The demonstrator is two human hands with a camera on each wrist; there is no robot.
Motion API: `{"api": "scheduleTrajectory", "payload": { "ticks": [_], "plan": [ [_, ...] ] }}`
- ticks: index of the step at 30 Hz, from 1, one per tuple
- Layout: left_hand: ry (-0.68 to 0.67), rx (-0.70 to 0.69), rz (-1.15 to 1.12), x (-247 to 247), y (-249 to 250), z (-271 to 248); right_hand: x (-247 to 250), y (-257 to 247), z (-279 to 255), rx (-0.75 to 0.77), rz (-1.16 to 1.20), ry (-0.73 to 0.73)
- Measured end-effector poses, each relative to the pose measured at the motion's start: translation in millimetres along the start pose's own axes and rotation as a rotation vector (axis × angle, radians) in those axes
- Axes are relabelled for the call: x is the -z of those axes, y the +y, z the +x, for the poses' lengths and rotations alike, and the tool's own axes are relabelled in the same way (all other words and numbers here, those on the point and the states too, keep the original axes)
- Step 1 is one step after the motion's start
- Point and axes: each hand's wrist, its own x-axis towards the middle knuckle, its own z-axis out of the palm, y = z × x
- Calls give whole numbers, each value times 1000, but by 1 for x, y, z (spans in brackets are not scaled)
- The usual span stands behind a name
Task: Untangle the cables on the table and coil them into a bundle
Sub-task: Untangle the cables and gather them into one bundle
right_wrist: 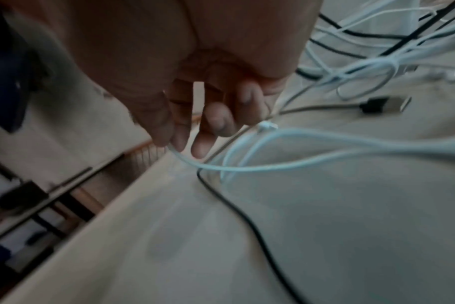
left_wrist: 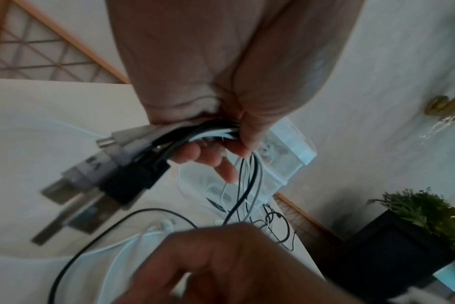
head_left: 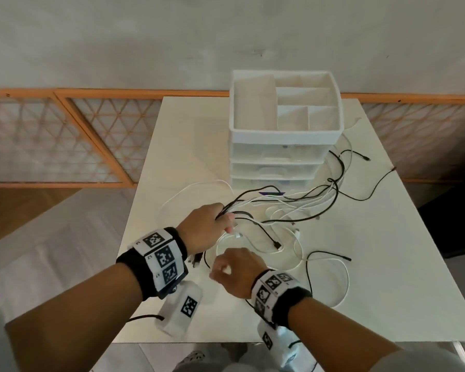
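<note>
A tangle of black and white cables (head_left: 301, 208) spreads over the white table (head_left: 360, 264) in front of the drawer unit. My left hand (head_left: 212, 224) grips a bunch of black and white cables (left_wrist: 210, 131), whose USB plugs (left_wrist: 91, 185) stick out behind the palm. My right hand (head_left: 236, 272) hovers just nearer, thumb and forefinger pinching a single white cable (right_wrist: 221, 166) that runs off to the right. A black cable (right_wrist: 247, 216) lies on the table beneath it.
A white stack of drawers with a divided tray on top (head_left: 285, 127) stands at the table's far middle. Loose cable ends reach the right side (head_left: 365, 158). A wood lattice rail (head_left: 65, 135) runs behind. A potted plant (left_wrist: 424, 214) sits off the table.
</note>
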Motion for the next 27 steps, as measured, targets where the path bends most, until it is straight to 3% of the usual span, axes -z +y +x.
{"api": "scheduleTrajectory", "payload": {
  "ticks": [7, 12, 16, 20, 23, 27],
  "plan": [
    [90, -91, -300, 14, 5, 5, 94, -2, -32, 137, 223, 331],
    [70, -148, -433, 13, 26, 6, 139, -13, -53, 128, 247, 377],
    [33, -113, -625, 11, 39, 4, 155, -7, -58, 141, 319, 464],
    [62, -102, -625, 14, 46, 5, 165, 14, -62, 112, 342, 508],
    [162, -153, -600, 31, 53, 2, 166, 58, -65, -51, 115, 520],
    [370, -172, -628, 55, 51, 2, 155, 132, -69, -494, -125, 367]
  ]
}}
